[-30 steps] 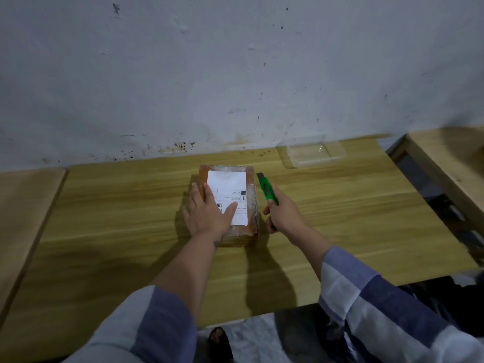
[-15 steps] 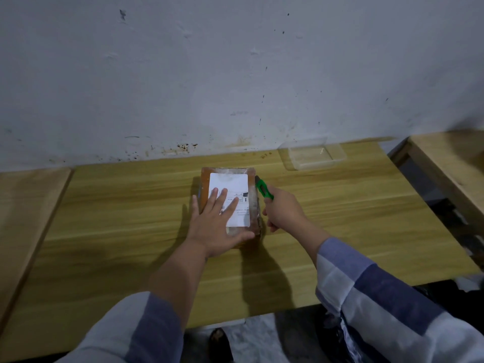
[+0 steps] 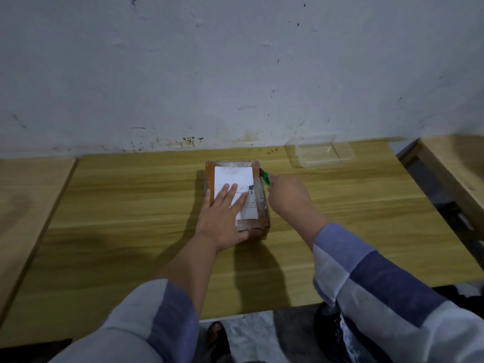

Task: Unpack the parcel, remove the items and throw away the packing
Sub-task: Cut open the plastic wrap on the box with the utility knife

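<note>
A brown cardboard parcel wrapped in clear tape, with a white shipping label on top, lies in the middle of the wooden table. My left hand presses flat on the label, fingers straight, thumb along the near edge. My right hand grips a green utility knife at the parcel's right side. The knife's tip sits at the far right corner of the parcel; most of its body is hidden in my fist.
A clear plastic container stands at the back right of the table by the wall. Another wooden table lies to the right across a gap, and a third surface at the left. A sandalled foot shows below the table's front edge.
My right hand has slid the knife along the parcel's right side towards the far corner. My left hand has flattened and shifted towards the parcel's near end.
</note>
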Tool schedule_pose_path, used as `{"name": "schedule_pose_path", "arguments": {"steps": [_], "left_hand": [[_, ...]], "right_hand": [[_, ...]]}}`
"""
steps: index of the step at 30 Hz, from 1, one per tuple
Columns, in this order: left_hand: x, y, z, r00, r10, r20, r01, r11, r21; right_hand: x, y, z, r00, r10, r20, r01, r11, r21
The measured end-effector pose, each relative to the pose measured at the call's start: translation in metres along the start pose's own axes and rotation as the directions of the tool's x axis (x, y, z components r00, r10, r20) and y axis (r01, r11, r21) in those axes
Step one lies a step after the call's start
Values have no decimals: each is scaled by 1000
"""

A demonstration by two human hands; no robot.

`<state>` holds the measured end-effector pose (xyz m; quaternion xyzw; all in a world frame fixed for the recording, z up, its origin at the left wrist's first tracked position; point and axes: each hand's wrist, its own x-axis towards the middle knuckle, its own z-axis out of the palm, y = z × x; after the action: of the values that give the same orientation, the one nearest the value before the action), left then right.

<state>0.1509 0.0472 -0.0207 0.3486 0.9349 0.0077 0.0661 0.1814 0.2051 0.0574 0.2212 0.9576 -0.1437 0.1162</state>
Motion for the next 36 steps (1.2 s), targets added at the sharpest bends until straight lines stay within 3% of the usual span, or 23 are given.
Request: {"name": "schedule_pose_path", "arguments": {"steps": [16,21,36], "left_hand": [[0,11,1,996,-87,-23,86,996,-19],[3,10,1,996,-84,-1,84,996,-7],[21,12,-1,988,-152,-4,152,987,-57]], "right_hand": [[-15,-19,4,999,43,22,-43,999,28],[-34,-5,15,991,3,137,12,994,-105],[-70,24,-4,997,22,70,-28,996,85]]}}
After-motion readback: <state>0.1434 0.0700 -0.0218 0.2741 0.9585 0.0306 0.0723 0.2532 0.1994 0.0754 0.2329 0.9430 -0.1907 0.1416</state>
